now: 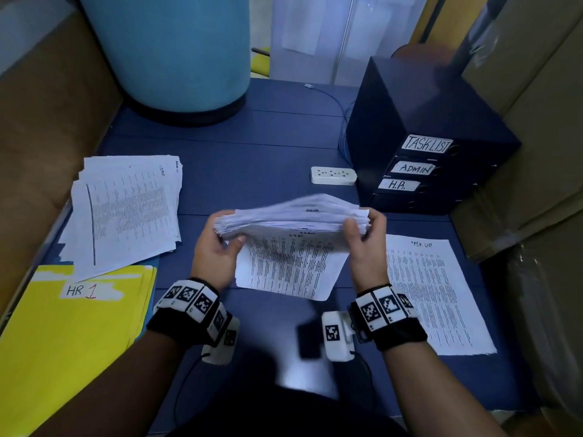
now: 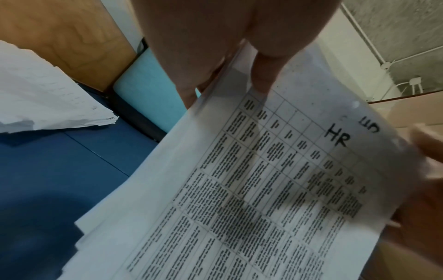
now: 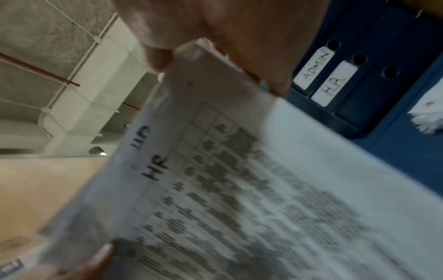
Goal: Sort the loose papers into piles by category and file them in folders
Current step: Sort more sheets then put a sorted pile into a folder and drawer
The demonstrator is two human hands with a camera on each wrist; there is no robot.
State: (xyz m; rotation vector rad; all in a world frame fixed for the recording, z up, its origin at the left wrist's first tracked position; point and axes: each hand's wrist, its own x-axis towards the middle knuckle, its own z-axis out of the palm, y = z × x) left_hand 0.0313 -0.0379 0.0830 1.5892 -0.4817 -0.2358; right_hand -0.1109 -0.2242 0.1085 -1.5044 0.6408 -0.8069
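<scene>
Head view: both hands' fingers grip the paper stack (image 1: 293,216) (HR sheet lowest) above the desk (image 1: 252,159).

A thick stack of printed papers (image 1: 293,216) is lifted at centre frame, one sheet headed "HR" (image 1: 287,263) hanging from it. A fanned pile of sheets (image 1: 126,209) lies at left, overlapping yellow folders (image 1: 63,326) labelled "HR 1" at lower left. A "TASK LIST" pile (image 1: 435,294) lies flat at right. Dark binders (image 1: 419,171) labelled TASKLIST, ADMIN, H.R. are stacked at upper right.
</scene>
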